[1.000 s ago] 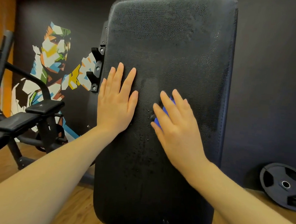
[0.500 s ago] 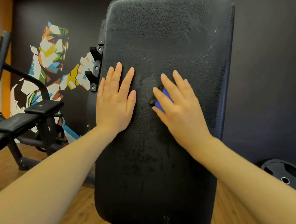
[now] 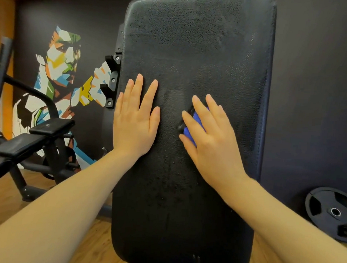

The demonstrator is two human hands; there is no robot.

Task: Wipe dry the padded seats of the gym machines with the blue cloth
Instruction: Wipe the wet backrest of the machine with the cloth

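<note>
Left hand (image 3: 135, 121) flat, fingers straight, on black pad (image 3: 197, 51); right hand (image 3: 210, 141) presses blue cloth (image 3: 191, 130) against it. Droplets on pad; mural wall left.

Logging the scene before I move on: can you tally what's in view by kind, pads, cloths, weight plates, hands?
Black pads: 3, the big upright pad and two bench pads
Blue cloths: 1, under the right hand
Weight plates: 1
Hands: 2, left hand, right hand
Total: 7
</note>
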